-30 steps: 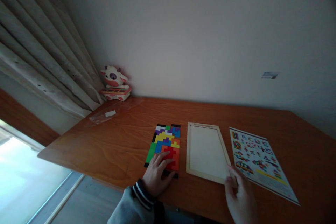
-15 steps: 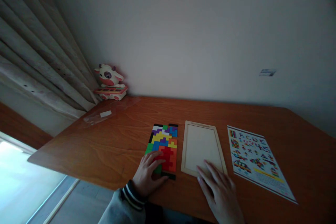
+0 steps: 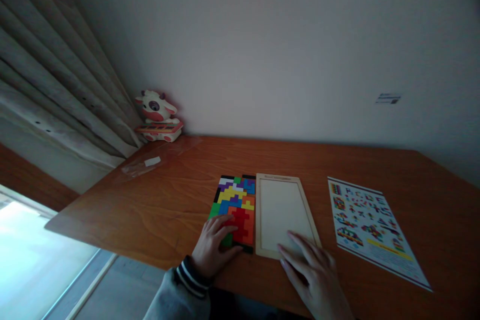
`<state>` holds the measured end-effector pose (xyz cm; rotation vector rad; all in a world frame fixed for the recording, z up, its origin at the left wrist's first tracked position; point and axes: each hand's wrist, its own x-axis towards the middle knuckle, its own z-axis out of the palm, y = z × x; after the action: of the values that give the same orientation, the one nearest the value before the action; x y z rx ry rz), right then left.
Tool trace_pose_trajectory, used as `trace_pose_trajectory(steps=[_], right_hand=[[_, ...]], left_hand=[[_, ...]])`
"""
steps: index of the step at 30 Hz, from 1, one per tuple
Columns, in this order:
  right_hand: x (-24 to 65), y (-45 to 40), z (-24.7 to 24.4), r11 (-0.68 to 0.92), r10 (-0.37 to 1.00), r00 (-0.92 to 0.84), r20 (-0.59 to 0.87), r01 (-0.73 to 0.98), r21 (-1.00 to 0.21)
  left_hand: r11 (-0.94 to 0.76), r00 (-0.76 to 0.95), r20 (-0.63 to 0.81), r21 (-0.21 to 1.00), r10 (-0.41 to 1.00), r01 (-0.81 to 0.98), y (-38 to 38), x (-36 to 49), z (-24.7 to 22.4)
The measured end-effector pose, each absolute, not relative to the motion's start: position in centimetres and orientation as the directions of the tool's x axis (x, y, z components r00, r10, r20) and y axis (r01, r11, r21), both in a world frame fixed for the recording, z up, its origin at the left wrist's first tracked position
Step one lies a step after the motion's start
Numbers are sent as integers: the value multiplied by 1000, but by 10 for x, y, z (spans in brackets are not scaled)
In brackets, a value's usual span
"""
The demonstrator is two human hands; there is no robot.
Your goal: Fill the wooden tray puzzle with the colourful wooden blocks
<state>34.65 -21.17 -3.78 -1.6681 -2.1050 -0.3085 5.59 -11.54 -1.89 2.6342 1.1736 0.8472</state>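
Colourful tetromino-style puzzle pieces (image 3: 232,193) lie fitted together in a block on the table. My left hand (image 3: 215,242) rests over the lower left of that block, fingers spread on the green and red pieces, hiding some of them. Close against the block's right side lies a shallow wooden tray (image 3: 285,210) with a pale, bare bottom. On the tray's lower right part my right hand (image 3: 313,270) lies with fingers apart, its fingertips touching the bottom and the near rim. Neither hand grasps anything.
A printed pattern sheet (image 3: 375,230) lies to the right on the wooden table (image 3: 180,210). At the back left stands a toy cow with a keyboard (image 3: 159,117). Clear plastic wrap (image 3: 137,166) with a white label lies in front of it. Behind are a wall and a curtain (image 3: 56,70).
The tray has shifted left and turned slightly, closing the gap to the puzzle block. My right hand has moved with it. My left hand stays on the pieces.
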Motion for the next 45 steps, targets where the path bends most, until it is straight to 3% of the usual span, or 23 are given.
trace_pose_trajectory(steps=[9, 13, 16, 19, 22, 25, 29, 34, 45], right_hand=[[347, -215, -31, 295, 865, -236, 442, 953, -67], [347, -214, -33, 287, 868, -201, 455, 949, -128], [348, -214, -37, 278, 869, -116, 480, 919, -281], [353, -215, -42, 230, 880, 68, 471, 806, -546], [361, -218, -48, 57, 882, 353, 312, 578, -814], [366, -219, -53, -73, 845, 521, 124, 342, -937], [364, -217, -51, -83, 848, 524, 73, 267, -960], [363, -216, -49, -64, 847, 522, 99, 285, -956], [359, -219, -47, 48, 884, 349, 310, 593, -804]], left_hand=[[-657, 509, 428, 358, 747, 663, -116, 58, -21], [-633, 483, 418, 396, 769, 665, -117, 60, -19], [-604, 443, 413, 504, 796, 617, -117, 59, -15], [-488, 310, 380, 732, 872, 475, -115, 54, -11], [-289, 32, 289, 932, 957, 218, -112, 47, -13], [-165, -197, 153, 985, 968, -43, -110, 43, -20], [-142, -327, 18, 923, 945, -357, -108, 39, -27], [-134, -335, -105, 775, 936, -617, -103, 31, -28], [-84, -328, -192, 738, 925, -669, -104, 33, -23]])
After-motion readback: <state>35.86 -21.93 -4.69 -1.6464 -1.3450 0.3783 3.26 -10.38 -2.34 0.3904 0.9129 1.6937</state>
